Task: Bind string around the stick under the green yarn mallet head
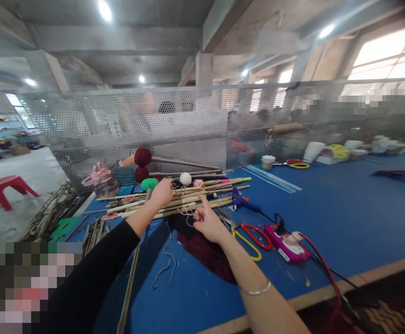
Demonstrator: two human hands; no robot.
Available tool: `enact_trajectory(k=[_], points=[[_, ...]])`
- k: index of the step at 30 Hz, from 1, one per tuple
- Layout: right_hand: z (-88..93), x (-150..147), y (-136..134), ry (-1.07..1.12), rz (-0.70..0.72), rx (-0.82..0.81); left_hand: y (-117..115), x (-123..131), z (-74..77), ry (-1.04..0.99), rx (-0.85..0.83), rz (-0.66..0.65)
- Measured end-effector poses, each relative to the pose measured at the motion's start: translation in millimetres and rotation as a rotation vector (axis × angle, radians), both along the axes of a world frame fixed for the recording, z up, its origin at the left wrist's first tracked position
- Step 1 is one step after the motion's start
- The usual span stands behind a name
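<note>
My left hand (162,191) reaches out over a bundle of bamboo sticks (188,204) on the blue table (345,218), its fingers curled down onto the sticks beside a green ball-headed stick (149,184). My right hand (207,222) hovers nearer to me, fingers pinched around a thin pale string (187,214) that runs to the sticks, index finger raised. A dark red cloth (205,253) lies under that hand. A white ball (185,178) rests just beyond the sticks.
Red and yellow scissors (251,239), a blue glue gun (242,202) and a pink device (286,246) with cables lie right of my hands. Dark red ball-headed mallets (142,157) lean on a perforated metal screen (136,120). Red chair (0,188) at left.
</note>
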State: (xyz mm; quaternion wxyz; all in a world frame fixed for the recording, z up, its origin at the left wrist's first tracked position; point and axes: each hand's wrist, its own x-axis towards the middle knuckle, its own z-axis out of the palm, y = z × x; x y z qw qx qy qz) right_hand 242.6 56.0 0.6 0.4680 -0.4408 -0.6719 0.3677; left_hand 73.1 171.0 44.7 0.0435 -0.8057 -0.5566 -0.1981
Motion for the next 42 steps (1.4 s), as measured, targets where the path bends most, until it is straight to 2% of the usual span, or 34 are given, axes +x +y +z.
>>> enact_trajectory(k=[3, 7, 11, 13, 16, 20, 23, 25, 27, 29, 31, 36, 39, 42], points=[[5.5, -3, -5, 0.103, 0.134, -0.005, -52, -8, 4.2, -0.149, 0.022, -0.074], [12.1, -5, -9, 0.087, 0.188, -0.009, -126, -34, 4.9, -0.188, -0.088, 0.028], [14.6, -9, -25, -0.171, 0.072, -0.008, -186, -62, -1.4, -0.164, -0.251, 0.129], [12.9, -15, -43, -0.35, 0.114, 0.001, -210, -72, -5.9, -0.273, -0.244, 0.185], [3.6, -32, -75, -0.546, 0.251, 0.057, -236, -80, -12.2, -0.503, -0.195, 0.268], [-13.8, -57, -99, -0.646, 0.272, 0.15, -254, -81, -18.5, -0.766, -0.181, 0.269], [-14.0, -67, -103, -0.61, 0.192, 0.182, -263, -74, -23.4, -0.887, -0.215, 0.245], [-5.6, -68, -108, -0.509, 0.116, 0.211, -269, -67, -28.0, -0.925, -0.358, 0.194], [4.8, -68, -117, -0.395, 0.051, 0.243, -273, -58, -33.8, -1.011, -0.572, 0.137], [12.1, -68, -131, -0.323, 0.022, 0.27, -275, -50, -39.9, -1.167, -0.728, 0.077], [13.3, -69, -145, -0.305, 0.037, 0.284, -275, -43, -45.0, -1.37, -0.804, 0.026], [-0.6, -71, -165, -0.371, 0.089, 0.24, -271, -33, -45.2, -1.87, -0.784, 0.055], [-6.4, -67, -167, -0.404, 0.117, 0.204, -270, -32, -39.5, -2.026, -0.785, 0.088], [-7.7, -61, -168, -0.451, 0.162, 0.169, -270, -36, -34.3, -2.096, -0.746, 0.099]])
